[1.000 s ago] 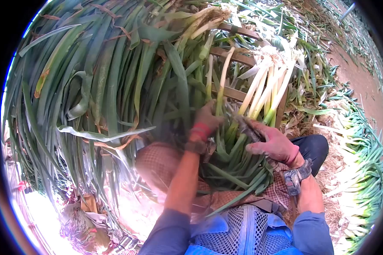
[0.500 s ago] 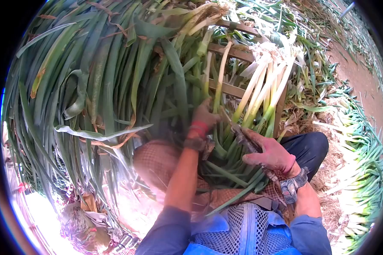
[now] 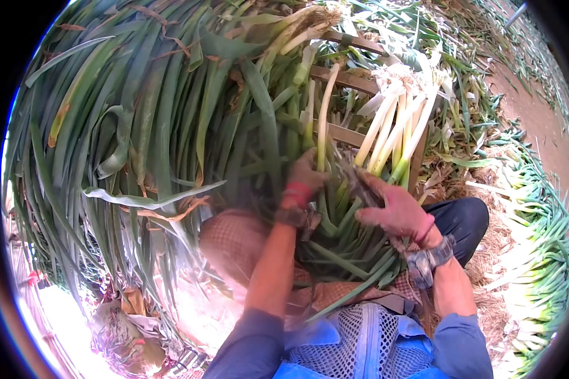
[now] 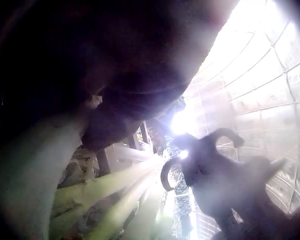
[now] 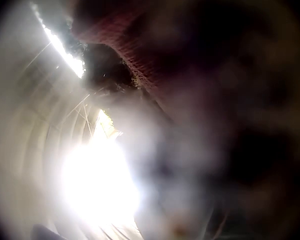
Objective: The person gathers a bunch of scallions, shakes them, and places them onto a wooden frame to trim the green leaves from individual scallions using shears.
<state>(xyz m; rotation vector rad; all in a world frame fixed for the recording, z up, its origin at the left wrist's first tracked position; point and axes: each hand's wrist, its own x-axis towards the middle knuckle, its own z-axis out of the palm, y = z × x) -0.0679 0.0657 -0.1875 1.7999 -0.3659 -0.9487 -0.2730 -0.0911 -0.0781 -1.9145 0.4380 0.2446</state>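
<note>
My gloved left hand (image 3: 306, 175) grips a long green onion (image 3: 326, 117) by its green part, with the pale shaft and root end pointing up and away from me. Just to its right, my gloved right hand (image 3: 395, 207) holds a dark air blow gun (image 3: 363, 191), its thin nozzle pointing toward that onion. In the left wrist view the blow gun (image 4: 205, 172) shows as a silhouette with a hook and a curved trigger. Several cleaned green onions (image 3: 395, 129) lie beyond my right hand, white ends away. Glare and blur fill most of the right wrist view.
A big heap of leafy green onions (image 3: 164, 120) rises at the left. Wooden slats (image 3: 348, 136) lie under the white stalks. Stripped leaves (image 3: 458, 120) litter the ground beyond, and a long row of green onions (image 3: 540, 252) runs along the right. Cut-looking leaves (image 3: 341, 252) drape over my lap.
My right hand with the blow gun dips slightly, then swings back up and left, closer to the held onion. The left hand keeps its grip with only small shifts.
</note>
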